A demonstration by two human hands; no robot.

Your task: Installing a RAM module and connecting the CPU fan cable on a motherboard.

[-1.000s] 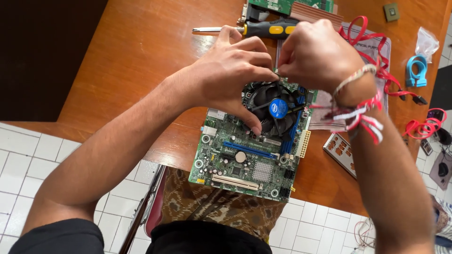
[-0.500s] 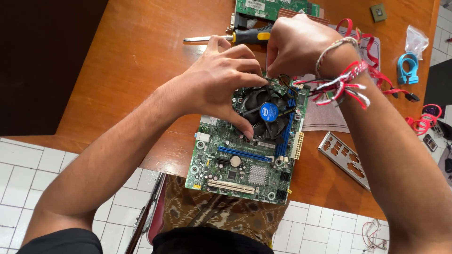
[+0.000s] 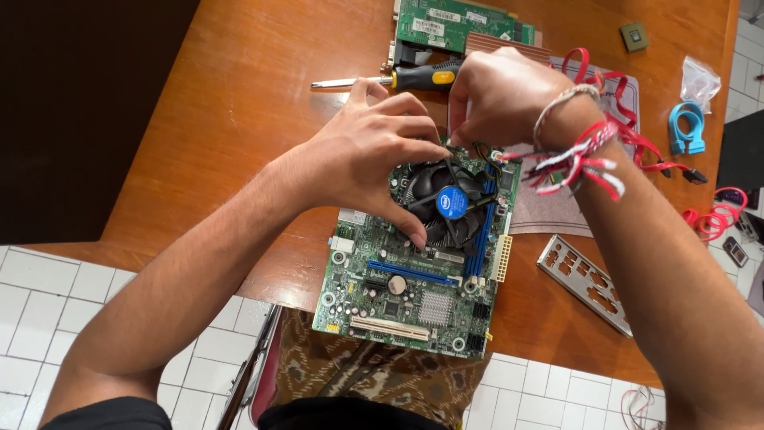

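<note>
Our motherboard [image 3: 414, 287] lies flat at the near edge of the wooden bench [image 3: 239, 119], overhanging it toward our lap. Our left hand [image 3: 370, 155] rests on the black cooler fan [image 3: 446, 203], fingers curled, thumb pressed at its near rim. Our right hand [image 3: 501, 95] pinches something small at the fan's far edge; what, we cannot tell. The board looks stiff, light and fragile, best gripped by its edges. A round blue label sits at the fan's hub. Beyond the fan lie a yellow-handled screwdriver [image 3: 398, 78] and a green expansion card [image 3: 461, 28].
</note>
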